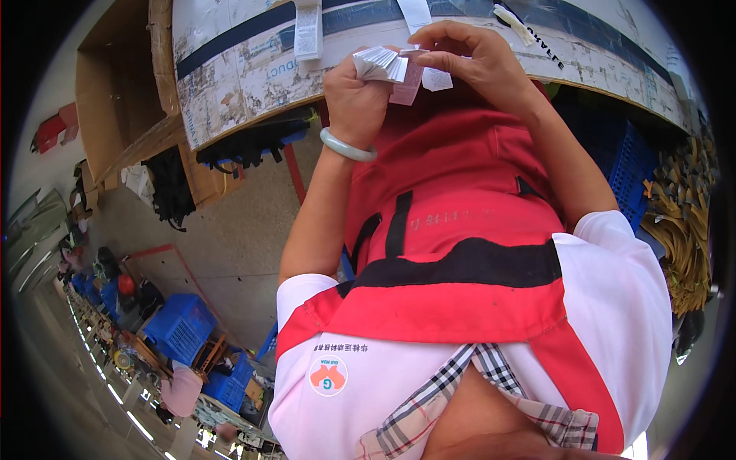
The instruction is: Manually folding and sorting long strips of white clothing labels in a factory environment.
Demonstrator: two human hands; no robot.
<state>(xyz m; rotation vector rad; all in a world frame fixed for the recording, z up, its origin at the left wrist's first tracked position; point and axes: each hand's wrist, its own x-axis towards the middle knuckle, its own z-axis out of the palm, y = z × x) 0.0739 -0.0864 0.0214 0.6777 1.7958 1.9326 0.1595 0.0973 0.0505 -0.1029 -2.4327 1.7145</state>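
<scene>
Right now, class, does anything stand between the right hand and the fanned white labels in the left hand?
Nothing visible does: the right hand is right beside the fanned white labels in the left hand, with no obstacle between.

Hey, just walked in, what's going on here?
A person in a white shirt and red apron is handling labels. The left hand, below which sits a pale green bracelet, holds a fanned stack of thin white labels. The right hand has its fingers at the stack's right side; whether they grip anything is hard to tell. A white printed strip lies on the scuffed white tabletop.
</scene>
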